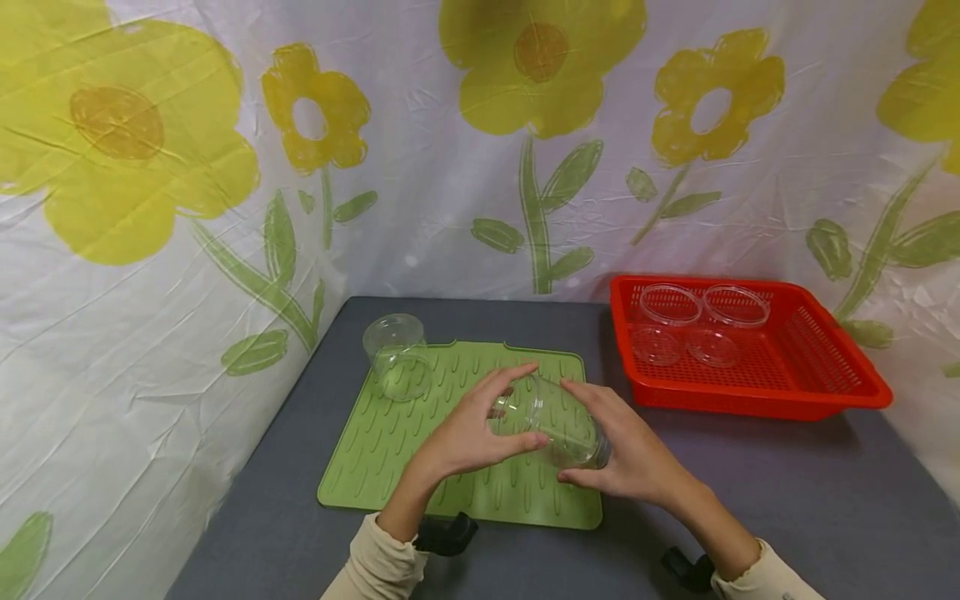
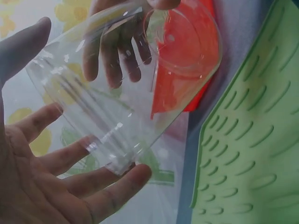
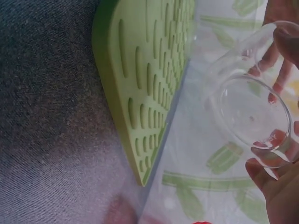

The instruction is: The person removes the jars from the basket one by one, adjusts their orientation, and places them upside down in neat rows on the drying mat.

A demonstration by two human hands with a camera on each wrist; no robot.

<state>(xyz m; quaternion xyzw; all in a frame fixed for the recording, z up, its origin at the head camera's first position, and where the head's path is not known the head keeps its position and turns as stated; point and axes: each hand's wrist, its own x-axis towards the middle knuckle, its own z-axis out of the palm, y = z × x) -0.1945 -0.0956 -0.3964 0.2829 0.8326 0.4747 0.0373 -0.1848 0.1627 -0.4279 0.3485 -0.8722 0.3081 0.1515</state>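
Between both hands a clear, see-through jar [image 1: 567,429] is held tilted above the green mat [image 1: 390,454]. My left hand [image 1: 477,427] grips its left end, with thumb and fingers spread round the ridged rim in the left wrist view. My right hand [image 1: 630,442] holds the other end, fingers round the side near the round base [image 3: 254,112]. A second clear container [image 1: 397,358] stands at the mat's far left corner. Glare on the clear walls hides the exact edges.
At the back right, a red plastic basket [image 1: 757,404] holds two clear containers [image 1: 671,307] side by side. The grey table [image 1: 277,517] lies under the mat, and a flower-printed curtain [image 1: 420,167] hangs behind it and at the sides.
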